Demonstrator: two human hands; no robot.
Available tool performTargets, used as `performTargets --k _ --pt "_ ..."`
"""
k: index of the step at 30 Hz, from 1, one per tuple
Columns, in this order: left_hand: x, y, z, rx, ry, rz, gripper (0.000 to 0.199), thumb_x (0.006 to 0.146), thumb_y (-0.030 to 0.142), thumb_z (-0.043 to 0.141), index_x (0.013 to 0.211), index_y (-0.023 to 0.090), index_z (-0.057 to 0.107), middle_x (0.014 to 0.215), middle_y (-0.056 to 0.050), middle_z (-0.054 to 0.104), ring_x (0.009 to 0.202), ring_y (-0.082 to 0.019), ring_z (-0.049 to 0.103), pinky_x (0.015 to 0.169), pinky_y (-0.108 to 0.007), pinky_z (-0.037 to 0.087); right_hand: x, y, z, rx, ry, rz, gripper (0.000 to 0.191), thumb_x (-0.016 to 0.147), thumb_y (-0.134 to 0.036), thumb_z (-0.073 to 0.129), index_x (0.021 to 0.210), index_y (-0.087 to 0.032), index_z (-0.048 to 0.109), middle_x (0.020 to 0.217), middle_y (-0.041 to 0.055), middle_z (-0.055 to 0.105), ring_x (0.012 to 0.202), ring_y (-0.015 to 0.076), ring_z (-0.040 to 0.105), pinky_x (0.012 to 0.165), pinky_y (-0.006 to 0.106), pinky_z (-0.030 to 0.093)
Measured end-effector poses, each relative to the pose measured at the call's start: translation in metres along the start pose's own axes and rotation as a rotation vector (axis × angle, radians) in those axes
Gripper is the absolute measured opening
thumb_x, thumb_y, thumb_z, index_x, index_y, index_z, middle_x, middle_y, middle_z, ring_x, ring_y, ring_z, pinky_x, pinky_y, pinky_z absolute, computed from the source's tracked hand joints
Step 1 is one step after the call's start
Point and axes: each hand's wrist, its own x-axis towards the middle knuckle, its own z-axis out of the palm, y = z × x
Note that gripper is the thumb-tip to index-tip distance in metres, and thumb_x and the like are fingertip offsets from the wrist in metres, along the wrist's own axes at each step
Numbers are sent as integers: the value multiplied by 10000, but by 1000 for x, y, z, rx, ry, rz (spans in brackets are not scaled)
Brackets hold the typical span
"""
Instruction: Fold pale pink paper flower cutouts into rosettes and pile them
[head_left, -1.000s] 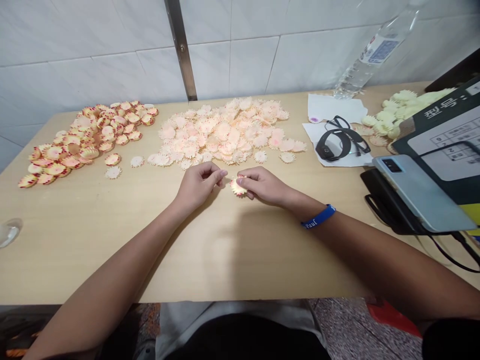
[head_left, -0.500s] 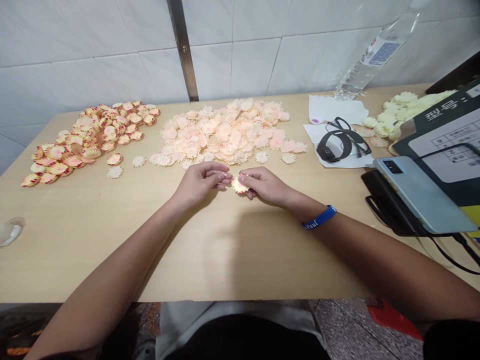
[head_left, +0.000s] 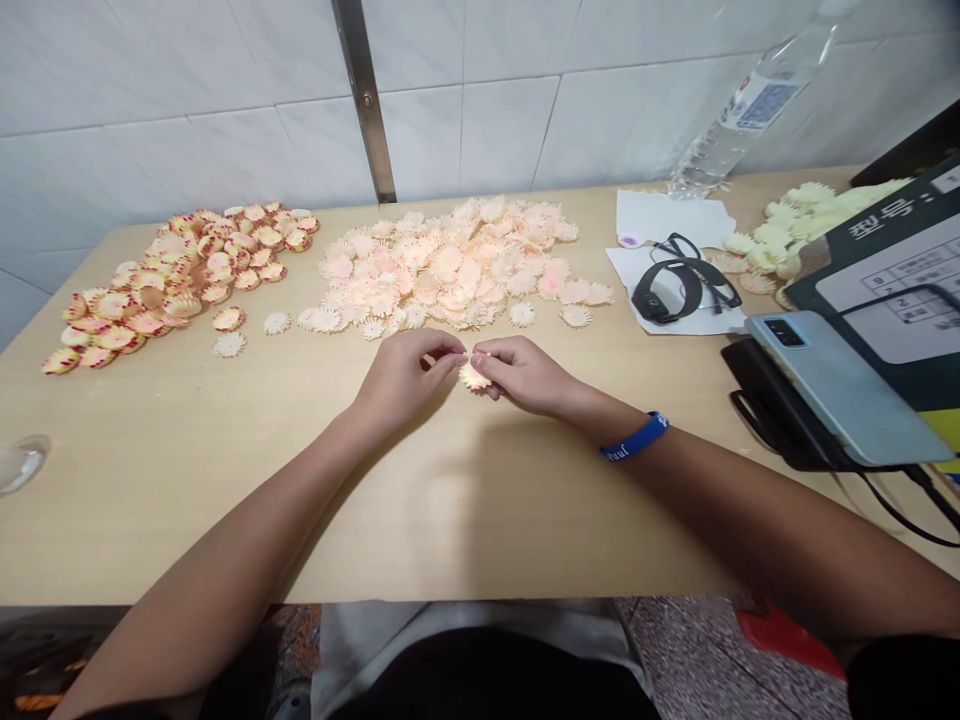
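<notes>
Between my two hands, just above the table, is a pale yellow flower-shaped petal disc point(head_left: 474, 378) with a jagged rim and some pink on it. My right hand point(head_left: 529, 374) pinches it between thumb and fingers. The thumb and fingertips of my left hand point(head_left: 405, 372) are closed at its upper left edge. Beyond my hands lies a broad heap of pale pink petal discs point(head_left: 450, 265). Another heap, of cupped petal discs with red edges point(head_left: 180, 265), spreads to the left. A loose white petal disc point(head_left: 229, 344) lies in front of it.
At the right are paper sheets point(head_left: 637, 215), a black wristband point(head_left: 667, 290), a phone point(head_left: 847, 385) on a black object, and a dark box point(head_left: 825, 270). A water bottle point(head_left: 757, 105) leans against the tiled wall. Pale green petal discs point(head_left: 795, 225) lie behind.
My left hand has moved slightly right, its thumb and fingers now closing at the disc's edge. The disc has shifted slightly left and down in my right hand.
</notes>
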Motion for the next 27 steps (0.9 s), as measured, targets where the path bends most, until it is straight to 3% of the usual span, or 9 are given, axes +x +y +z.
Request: performTargets --k 8,16,19,27 --pt "-4 3 2 201 -29 149 213 880 201 551 874 195 763 860 -50 757 748 -171 666 647 -274 485 -2 -4 1 -106 0 -17 313 878 -302 465 590 -182 482 545 -16 492 519 100 477 510 218 367" --pt "-9 5 5 390 -77 287 224 881 154 495 785 152 697 733 -56 679 643 -152 585 583 -269 389 -3 1 -1 -144 -42 -29 263 822 -250 465 574 -175 506 562 1 541 562 124 518 538 235 365" --pt "-9 6 7 366 -43 241 201 860 156 503 722 152 649 704 -48 654 635 -147 563 571 -267 370 -3 1 -1 -134 -70 -31 259 826 -248 461 581 -176 502 571 2 547 558 119 506 537 236 361" --pt "-3 2 0 -2 -87 -24 141 815 219 545 763 159 661 740 -12 674 645 -121 579 561 -221 428 -3 2 -3 -17 -76 -69 315 899 -334 469 625 -179 482 586 -11 500 553 105 470 548 237 363"
